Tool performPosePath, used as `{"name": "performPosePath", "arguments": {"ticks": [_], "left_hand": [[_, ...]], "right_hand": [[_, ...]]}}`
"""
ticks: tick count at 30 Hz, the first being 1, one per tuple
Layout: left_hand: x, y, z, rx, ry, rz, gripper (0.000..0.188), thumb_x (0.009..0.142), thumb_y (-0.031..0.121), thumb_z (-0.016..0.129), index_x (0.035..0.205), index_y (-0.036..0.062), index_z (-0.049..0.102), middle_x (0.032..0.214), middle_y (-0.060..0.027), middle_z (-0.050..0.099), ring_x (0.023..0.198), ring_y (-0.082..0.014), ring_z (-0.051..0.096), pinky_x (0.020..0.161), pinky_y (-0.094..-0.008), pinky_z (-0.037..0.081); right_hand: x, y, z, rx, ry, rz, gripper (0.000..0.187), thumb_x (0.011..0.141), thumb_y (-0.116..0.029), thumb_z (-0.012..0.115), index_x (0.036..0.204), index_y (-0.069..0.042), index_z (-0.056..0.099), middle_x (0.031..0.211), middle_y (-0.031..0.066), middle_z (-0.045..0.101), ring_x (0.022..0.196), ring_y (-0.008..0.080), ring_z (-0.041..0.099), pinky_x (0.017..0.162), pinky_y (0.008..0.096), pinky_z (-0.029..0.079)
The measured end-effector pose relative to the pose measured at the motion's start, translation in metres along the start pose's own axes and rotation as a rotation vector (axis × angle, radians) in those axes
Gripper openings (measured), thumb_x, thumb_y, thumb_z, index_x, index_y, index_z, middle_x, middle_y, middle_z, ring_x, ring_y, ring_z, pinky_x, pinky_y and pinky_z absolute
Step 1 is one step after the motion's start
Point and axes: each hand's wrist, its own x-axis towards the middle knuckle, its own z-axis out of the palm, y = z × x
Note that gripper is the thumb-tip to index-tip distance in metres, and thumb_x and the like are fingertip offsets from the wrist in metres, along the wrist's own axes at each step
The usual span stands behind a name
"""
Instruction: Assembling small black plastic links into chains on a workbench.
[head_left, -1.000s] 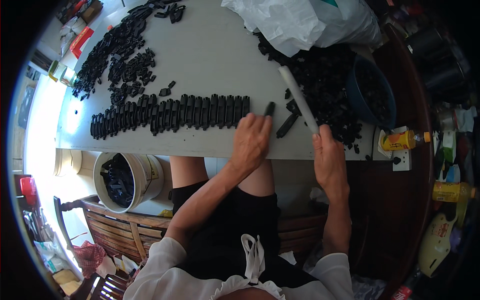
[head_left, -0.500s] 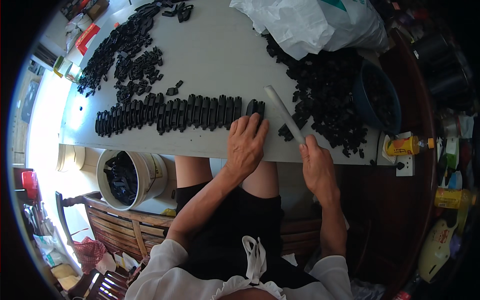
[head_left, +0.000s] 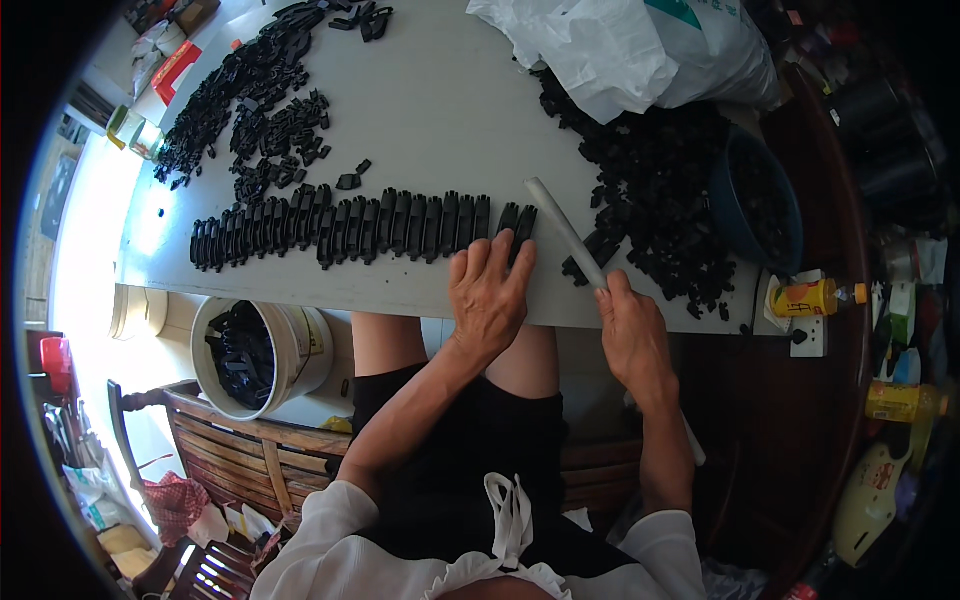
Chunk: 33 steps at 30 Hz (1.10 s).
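My left hand [head_left: 487,300] reaches over the near edge of the table, fingers stretched out and slightly apart. Its fingertips rest on two narrow black plastic pieces [head_left: 527,222] lying side by side. A small gap separates these from a long row of similar black pieces [head_left: 400,225] running off to the left. My right hand [head_left: 634,335] is wrapped round a long pale grey stick [head_left: 565,228], its thumb along the shaft. The stick's far end slants up and left above the table, just right of the two pieces. Part of the stick is hidden by my right hand and forearm.
Loose black parts pile up at the far left [head_left: 235,80] and at the right [head_left: 650,190], beside a blue bowl [head_left: 727,205]. A white plastic bag [head_left: 620,50] lies behind. Below the table stands a white bucket [head_left: 300,345] of black pieces, next to a wooden bench [head_left: 225,440].
My left fingertips have shifted slightly left and nearer to me. The left one of the two pieces under them now lies straighter beside its neighbour. The stick has hardly moved.
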Motion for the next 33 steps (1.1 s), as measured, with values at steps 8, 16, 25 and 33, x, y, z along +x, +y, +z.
{"name": "performPosePath", "arguments": {"ticks": [8, 16, 25, 33], "left_hand": [[0.000, -0.001, -0.003, -0.039, -0.004, -0.017, 0.031, 0.072, 0.004, 0.057, 0.103, 0.0066, 0.062, 0.110, -0.0097, 0.058, 0.092, -0.0245, 0.053, 0.080, -0.0355, 0.040], [0.002, -0.003, 0.002, -0.173, -0.034, -0.014, 0.031, 0.073, 0.002, 0.055, 0.104, 0.0030, 0.061, 0.112, -0.0172, 0.057, 0.103, -0.0310, 0.056, 0.088, -0.0407, 0.044], [0.008, -0.003, 0.001, -0.165, -0.123, -0.011, 0.031, 0.074, 0.001, 0.056, 0.104, 0.0027, 0.061, 0.117, -0.0192, 0.054, 0.108, -0.0328, 0.055, 0.091, -0.0415, 0.044], [0.008, -0.006, 0.005, -0.210, -0.143, 0.024, 0.029, 0.073, 0.000, 0.055, 0.101, 0.0013, 0.061, 0.118, -0.0225, 0.053, 0.110, -0.0356, 0.053, 0.093, -0.0429, 0.043]], "right_hand": [[-0.006, -0.009, -0.010, 0.140, 0.142, -0.075, 0.022, 0.102, -0.021, 0.042, 0.089, -0.004, 0.043, 0.056, 0.0121, 0.046, 0.048, 0.0253, 0.048, 0.047, 0.0383, 0.036], [-0.006, -0.004, -0.001, 0.062, 0.050, -0.072, 0.022, 0.102, -0.021, 0.042, 0.089, -0.004, 0.043, 0.059, 0.0145, 0.051, 0.051, 0.0310, 0.052, 0.049, 0.0412, 0.038], [-0.001, 0.002, 0.003, -0.035, -0.038, 0.045, 0.022, 0.101, -0.021, 0.042, 0.091, -0.002, 0.044, 0.063, 0.0179, 0.056, 0.057, 0.0351, 0.058, 0.053, 0.0442, 0.043], [0.004, -0.006, -0.013, -0.046, 0.007, 0.020, 0.024, 0.101, -0.022, 0.041, 0.092, -0.001, 0.045, 0.066, 0.0174, 0.057, 0.059, 0.0329, 0.060, 0.054, 0.0437, 0.044]]}}
